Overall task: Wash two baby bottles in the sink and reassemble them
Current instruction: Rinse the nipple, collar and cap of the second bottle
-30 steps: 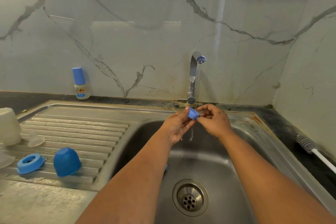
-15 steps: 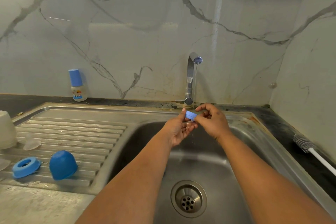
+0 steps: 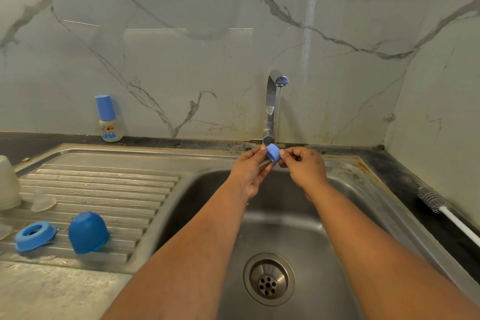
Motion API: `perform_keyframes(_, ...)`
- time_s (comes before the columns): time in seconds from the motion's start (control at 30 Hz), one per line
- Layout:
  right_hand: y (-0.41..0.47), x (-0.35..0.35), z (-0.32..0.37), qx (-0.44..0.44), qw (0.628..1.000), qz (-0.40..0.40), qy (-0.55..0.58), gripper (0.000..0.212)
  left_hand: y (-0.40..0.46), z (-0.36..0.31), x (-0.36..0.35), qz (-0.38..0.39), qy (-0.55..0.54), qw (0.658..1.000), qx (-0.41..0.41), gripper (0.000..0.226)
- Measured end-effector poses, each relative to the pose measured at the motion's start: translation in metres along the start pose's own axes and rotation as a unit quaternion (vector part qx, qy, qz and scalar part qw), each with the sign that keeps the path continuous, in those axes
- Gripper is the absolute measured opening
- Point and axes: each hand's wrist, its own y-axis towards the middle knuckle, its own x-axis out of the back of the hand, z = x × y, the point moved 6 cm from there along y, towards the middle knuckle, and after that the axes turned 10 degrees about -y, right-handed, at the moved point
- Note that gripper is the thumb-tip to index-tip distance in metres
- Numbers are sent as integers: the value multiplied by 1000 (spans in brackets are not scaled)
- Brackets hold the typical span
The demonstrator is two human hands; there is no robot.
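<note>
Blue bottle ring [image 3: 272,152] sits between both hands: left hand [image 3: 250,173] at 9 o'clock, right hand [image 3: 305,169] at 3 o'clock, both pinching it.

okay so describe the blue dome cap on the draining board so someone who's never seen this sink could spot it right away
Start at the steel sink and look left to its ribbed draining board. Near the front edge sits the dome cap, open end down. Unlike the flat blue ring beside it, it is tall, rounded and closed on top.
</note>
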Motion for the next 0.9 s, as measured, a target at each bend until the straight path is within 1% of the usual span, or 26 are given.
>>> perform_keyframes(0.1, 1, -2, 2, -7, 1000, -17, 22, 19, -2, 2, -5, 21, 6, 1000, 1, 34)
perform_keyframes(0.23, -1, -6, 4, -14, 1000, -8, 25, 17, 0, 4, -8, 24, 16, 1000, -5, 39)
perform_keyframes(0.37, -1, -4, 3, -26, 1000, -16, 9, 23, 1, 4, -9, 15, 30, 999, -10, 36)
perform_keyframes(0.5, 0, 0, 1, -39, 999, -24, 19, 26, 1, 6, -9, 15, 28, 999, -4, 33)
perform_keyframes(0.63, -1, -3, 3, -29, 999, -7, 35, 29, 0, 6, -6, 14, 16, 1000, 13, 25)
perform_keyframes(0.73, -1, -7, 6, -6, 1000, 12, 28, 42, -1, 4, -7, 14, 9, 1000, 1, 20)
perform_keyframes(0.8, -2, -9, 7, 12, 999, 26, 16, 50, 0, 3, -8, 5, 30, 999, -22, 14)
perform_keyframes(0.83, -2, -9, 8, 22, 999, 27, 5, 49, 0, 2, -8, -1, 41, 999, -28, 14)
perform_keyframes(0.9, -3, -8, 9, 34, 999, 22, -6, 38, -2, 3, -8, -7, 52, 998, -21, 16)
